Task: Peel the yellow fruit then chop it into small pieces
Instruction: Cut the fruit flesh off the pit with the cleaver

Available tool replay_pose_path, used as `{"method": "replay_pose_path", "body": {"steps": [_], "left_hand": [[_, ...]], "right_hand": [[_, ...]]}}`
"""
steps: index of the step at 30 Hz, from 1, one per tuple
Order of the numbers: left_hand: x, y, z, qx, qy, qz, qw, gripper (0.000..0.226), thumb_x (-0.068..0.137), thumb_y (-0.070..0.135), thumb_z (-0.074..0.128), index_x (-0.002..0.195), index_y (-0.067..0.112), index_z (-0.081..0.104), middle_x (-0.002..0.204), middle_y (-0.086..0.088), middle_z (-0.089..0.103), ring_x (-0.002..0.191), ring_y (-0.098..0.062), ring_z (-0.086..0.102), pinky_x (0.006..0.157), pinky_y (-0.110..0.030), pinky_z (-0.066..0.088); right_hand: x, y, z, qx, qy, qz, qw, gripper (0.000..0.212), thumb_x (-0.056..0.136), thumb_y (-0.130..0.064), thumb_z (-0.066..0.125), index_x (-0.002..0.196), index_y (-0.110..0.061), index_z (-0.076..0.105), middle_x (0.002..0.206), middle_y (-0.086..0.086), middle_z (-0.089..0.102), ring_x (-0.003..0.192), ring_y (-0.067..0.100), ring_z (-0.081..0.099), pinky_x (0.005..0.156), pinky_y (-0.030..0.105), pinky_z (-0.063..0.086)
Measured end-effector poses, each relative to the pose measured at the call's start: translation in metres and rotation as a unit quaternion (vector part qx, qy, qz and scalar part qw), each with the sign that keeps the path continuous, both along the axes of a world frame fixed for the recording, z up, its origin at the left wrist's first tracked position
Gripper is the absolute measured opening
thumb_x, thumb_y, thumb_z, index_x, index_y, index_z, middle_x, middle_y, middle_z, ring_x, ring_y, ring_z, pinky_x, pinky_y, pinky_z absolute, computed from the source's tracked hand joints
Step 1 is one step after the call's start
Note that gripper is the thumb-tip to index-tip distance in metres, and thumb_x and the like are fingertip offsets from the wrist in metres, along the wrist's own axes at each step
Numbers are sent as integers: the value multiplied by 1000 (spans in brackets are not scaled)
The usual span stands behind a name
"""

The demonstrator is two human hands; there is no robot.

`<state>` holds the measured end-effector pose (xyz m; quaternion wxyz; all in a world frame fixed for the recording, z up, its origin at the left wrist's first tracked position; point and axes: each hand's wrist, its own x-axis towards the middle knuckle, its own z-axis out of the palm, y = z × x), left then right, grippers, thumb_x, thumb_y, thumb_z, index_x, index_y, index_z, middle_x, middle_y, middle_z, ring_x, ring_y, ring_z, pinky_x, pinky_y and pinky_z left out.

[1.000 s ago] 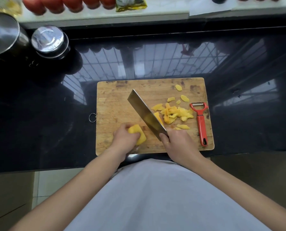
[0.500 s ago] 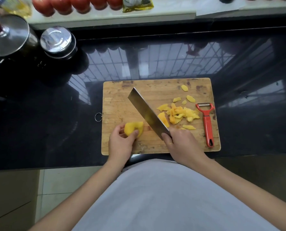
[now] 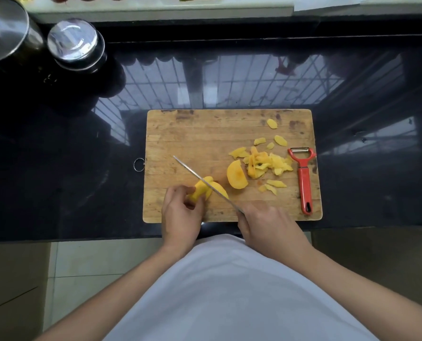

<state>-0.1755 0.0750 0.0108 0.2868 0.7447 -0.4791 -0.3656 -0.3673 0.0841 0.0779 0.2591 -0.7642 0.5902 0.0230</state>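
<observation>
Left hand grasping yellow fruit, right hand clenched around knife; cut slice, peel pile, red peeler beside on board.

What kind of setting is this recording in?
Most likely a home kitchen: a wooden cutting board on a glossy black countertop, a red peeler, and lidded steel pots at the back.
</observation>
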Motion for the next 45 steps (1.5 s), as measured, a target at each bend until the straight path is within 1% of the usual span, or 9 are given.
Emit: {"method": "replay_pose_path", "body": {"steps": [5,14,19,21,24,27,40,42,45], "left_hand": [[0,1,-5,-9,-5,0,1000,13,90,20,78,96,13,69,102,7,57,82,-20,64,77,-44,56],[0,-2,-2,-4,-3,-5,1000,12,92,21,77,96,13,69,101,6,55,83,-22,63,76,-45,56],[-1,-3,0,-3,-17,-22,1000,11,93,21,75,94,13,66,100,5,53,82,-23,60,75,-42,54],[-1,-4,1,-3,-25,-27,999,12,94,20,74,92,12,65,98,4,52,81,-19,56,73,-37,49],[-1,-4,2,-4,-33,-36,999,13,94,18,73,92,10,63,99,3,51,79,-18,53,70,-34,44],[-1,-5,0,0,-40,-40,998,13,94,18,73,92,9,63,100,3,50,79,-17,51,68,-31,38],[-1,-8,4,33,-40,-51,997,11,96,21,70,96,13,62,102,5,46,73,-13,51,67,-33,43],[0,-7,3,31,-43,-62,997,15,96,21,70,91,14,57,96,8,42,75,-11,53,63,-31,39],[5,-4,2,27,-39,-75,996,13,97,21,69,93,15,58,96,12,41,75,-5,52,62,-25,36]], "right_hand": [[-7,6,-1,-39,33,36,998,10,85,-18,67,79,-16,60,55,-3,52,39,27,45,37,30,27],[-5,5,-1,-20,72,36,997,9,85,-15,67,78,-18,61,56,-4,55,39,23,38,38,29,25],[0,-1,5,-3,63,34,997,32,66,-8,84,63,-15,53,44,-3,46,38,21,16,42,22,-3],[2,-3,5,16,64,30,997,33,73,-10,80,65,-16,49,47,-1,49,39,24,21,41,23,3],[2,-1,0,42,96,32,994,17,100,-20,48,84,-17,44,72,3,62,57,32,49,50,35,33],[9,-7,7,78,121,38,989,14,104,-21,33,92,-17,39,79,4,57,69,36,50,59,37,35],[19,-19,-2,114,141,35,983,14,102,-13,39,89,-17,37,69,1,44,63,31,45,45,32,18],[19,-23,-7,138,122,17,983,15,101,-10,41,88,-17,39,66,-1,40,60,26,43,45,32,21],[10,-28,-16,169,64,-31,983,16,103,-18,45,92,-15,55,75,4,56,64,24,51,54,35,37]]}}
